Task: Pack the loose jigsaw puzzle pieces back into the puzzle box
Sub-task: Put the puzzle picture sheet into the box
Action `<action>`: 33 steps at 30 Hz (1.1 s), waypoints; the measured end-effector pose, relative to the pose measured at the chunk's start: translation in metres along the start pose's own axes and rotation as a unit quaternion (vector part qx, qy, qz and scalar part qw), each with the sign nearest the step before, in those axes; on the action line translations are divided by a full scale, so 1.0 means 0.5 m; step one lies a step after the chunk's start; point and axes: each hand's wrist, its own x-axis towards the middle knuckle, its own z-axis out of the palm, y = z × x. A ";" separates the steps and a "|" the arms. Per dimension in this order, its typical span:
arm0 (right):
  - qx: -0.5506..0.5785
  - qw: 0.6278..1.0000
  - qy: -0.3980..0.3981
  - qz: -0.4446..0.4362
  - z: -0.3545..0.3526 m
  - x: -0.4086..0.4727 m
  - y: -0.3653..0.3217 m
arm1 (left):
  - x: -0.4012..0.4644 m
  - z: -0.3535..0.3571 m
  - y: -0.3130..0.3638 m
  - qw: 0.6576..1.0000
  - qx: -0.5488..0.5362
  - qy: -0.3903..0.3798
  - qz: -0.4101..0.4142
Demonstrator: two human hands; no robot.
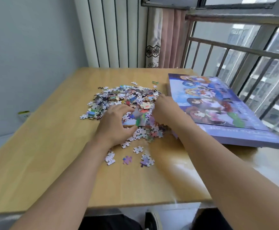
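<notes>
Puzzle pieces (pixel 125 97) — heaped mid-surface (pixel 52 146), puzzle box (pixel 218 105) shut alongside. Left hand (pixel 117 125) and right hand (pixel 165 110) curled round a clump (pixel 142 120) — cup underneath; open box first.

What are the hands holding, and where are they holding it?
Both hands, left and right, hold a joined chunk of puzzle pieces by its opposite ends, over the pile.
</notes>
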 end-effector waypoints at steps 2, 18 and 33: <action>-0.001 1.000 -0.023 0.021 0.007 0.023 -0.013 | 0.007 0.001 0.007 1.000 0.002 -0.020 0.002; 0.654 0.717 -0.023 0.242 -0.057 0.097 0.031 | 0.030 0.005 -0.019 0.999 -0.019 0.037 -0.035; 0.596 0.781 0.060 0.179 -0.162 0.076 0.050 | 0.029 0.012 -0.029 0.992 -0.087 0.062 -0.061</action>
